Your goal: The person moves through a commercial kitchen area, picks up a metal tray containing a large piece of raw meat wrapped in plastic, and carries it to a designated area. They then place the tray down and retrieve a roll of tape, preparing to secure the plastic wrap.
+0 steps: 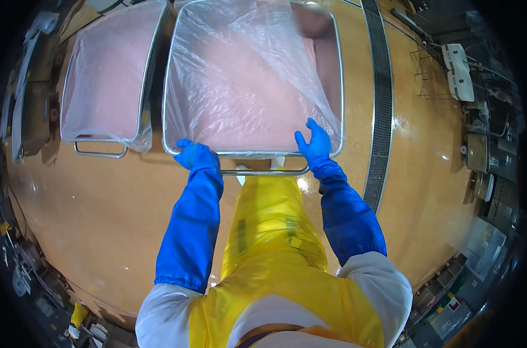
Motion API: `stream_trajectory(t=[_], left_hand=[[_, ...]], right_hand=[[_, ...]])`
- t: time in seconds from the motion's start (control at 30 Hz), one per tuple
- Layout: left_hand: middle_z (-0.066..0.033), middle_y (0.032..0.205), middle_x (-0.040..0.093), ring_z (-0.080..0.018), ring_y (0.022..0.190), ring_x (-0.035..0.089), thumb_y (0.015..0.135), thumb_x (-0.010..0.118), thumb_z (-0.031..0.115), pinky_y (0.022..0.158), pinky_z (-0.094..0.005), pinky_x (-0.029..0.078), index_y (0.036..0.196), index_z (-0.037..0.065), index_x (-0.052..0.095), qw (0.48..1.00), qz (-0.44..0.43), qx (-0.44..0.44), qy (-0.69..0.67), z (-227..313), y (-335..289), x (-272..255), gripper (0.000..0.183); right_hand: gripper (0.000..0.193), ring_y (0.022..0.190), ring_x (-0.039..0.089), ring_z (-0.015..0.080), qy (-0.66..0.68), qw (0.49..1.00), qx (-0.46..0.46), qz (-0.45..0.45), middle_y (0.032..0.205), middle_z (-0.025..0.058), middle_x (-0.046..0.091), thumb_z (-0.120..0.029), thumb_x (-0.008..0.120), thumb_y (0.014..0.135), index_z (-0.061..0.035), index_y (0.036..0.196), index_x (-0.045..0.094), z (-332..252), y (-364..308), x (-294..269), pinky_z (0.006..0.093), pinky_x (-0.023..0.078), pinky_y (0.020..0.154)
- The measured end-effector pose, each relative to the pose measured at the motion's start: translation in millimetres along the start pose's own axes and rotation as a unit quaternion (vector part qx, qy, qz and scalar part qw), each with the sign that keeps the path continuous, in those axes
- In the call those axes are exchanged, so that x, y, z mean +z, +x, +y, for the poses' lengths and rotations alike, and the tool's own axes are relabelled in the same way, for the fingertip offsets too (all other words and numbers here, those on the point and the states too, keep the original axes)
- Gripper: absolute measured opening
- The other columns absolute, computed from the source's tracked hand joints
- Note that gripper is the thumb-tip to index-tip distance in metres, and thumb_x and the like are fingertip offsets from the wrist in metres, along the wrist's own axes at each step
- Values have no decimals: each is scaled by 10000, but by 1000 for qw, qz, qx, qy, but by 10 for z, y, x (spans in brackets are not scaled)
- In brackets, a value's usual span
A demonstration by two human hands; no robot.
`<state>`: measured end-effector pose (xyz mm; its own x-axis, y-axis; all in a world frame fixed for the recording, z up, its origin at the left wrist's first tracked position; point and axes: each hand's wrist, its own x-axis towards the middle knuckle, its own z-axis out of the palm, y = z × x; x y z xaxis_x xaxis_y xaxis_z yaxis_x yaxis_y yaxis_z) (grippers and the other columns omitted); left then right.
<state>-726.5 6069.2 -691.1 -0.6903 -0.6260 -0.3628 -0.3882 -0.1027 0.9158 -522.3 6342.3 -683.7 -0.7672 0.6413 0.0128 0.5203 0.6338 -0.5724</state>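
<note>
A large steel tub (341, 75) stands before me, with pale pink contents that look like ground meat or paste. Clear plastic sheet (240, 69) lies over most of it; the right side, along the inner wall, is uncovered. My left hand (195, 155) is at the near left corner, its fingers curled over the rim and the sheet's edge. At the near right corner my right hand (317, 142) rests by the rim, thumb and fingers apart, touching or just over the sheet. Below the near rim runs the tub's bar handle (263, 172).
A second steel tub (143, 110), also covered with plastic, stands close on the left, with its own handle (101, 152). A floor drain grate (381, 104) runs along the right. Carts and equipment line both sides of the brown, wet floor (101, 214).
</note>
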Motion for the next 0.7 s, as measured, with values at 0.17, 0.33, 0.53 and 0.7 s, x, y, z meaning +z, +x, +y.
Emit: stream_trajectory(t=[0.17,0.33,0.53,0.7], left_hand=[[-135,1084,633,-232,876,587,980,516,271,792,-359,488,1228,-2,561,998,-39,56,-18,-136,300,300,372],[-145,1018,654,-235,813,593,975,532,318,735,-365,493,1197,-35,583,995,-8,79,53,-221,462,507,421],[-233,1028,677,-337,865,648,959,541,353,773,-403,507,1156,-68,615,980,60,101,162,52,423,851,471],[-190,1003,660,-277,836,610,955,546,373,756,-384,494,1152,-87,596,967,97,83,219,-58,524,916,503]], right_hand=[[527,1129,581,352,66,989,-134,18,1203,185,624,-323,708,828,-48,1259,578,-399,866,165,426,456,979],[530,1164,566,356,40,961,-271,38,1236,190,608,-347,702,837,-59,1266,585,-342,1858,636,438,435,1012],[595,1174,547,370,-11,968,-168,187,1250,218,583,-371,711,830,-32,1292,550,236,3489,434,430,421,1020],[449,1119,581,275,264,907,91,315,1202,207,603,-227,672,884,32,1234,561,913,4055,-247,361,451,979]])
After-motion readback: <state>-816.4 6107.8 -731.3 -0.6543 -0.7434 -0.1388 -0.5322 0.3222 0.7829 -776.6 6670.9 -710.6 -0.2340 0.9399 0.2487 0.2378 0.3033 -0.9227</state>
